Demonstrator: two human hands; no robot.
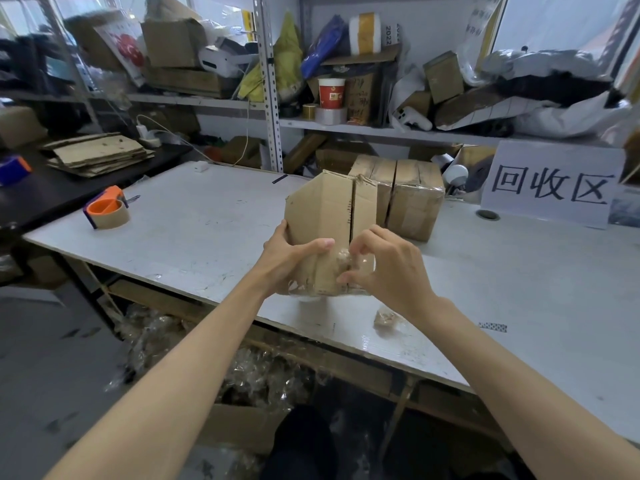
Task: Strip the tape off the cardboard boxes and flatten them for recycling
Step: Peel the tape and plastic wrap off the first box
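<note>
Head view: my left hand (291, 258) clamped the cardboard box (329, 233) while right-hand fingers (360, 244) pinched the clear tape (346, 263); I judged a slow, low peel best.

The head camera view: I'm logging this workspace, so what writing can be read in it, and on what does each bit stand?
"回收区": large black characters on the white paper sign standing at the table's right rear.
"2022": dark digits on a white item on the upper shelf.
"W": logo on the red and white paper cup; its smaller print is too blurred.
Black handwriting on the brown cardboard piece beside the cup: unreadable.
</note>
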